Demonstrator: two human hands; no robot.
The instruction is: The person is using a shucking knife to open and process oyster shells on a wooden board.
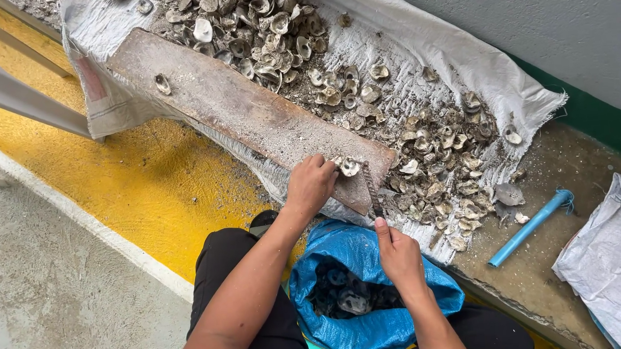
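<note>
At the far left, a yellow floor strip (143, 182) runs beside grey concrete, and a long wooden board (238, 108) lies slantwise across a white sack cloth (452, 53) spread on the ground. One lone shell (162, 83) sits on the board's upper part. The left hand (311, 185) rests on the lower end of the board, its fingers curled down on an oyster shell (349, 167) and pinning it to the wood. Just to the right, the right hand (397, 251) is closed around the handle of a metal tool (372, 189), whose tip points up toward that shell; whether it touches the shell cannot be told. Below and between the hands, a blue bag (371, 276) stands open with dark shells inside. A heap of empty shells (435, 162) covers the cloth beyond the board, and farther right lie a blue pipe (529, 228) and another white sack (611, 259).
</note>
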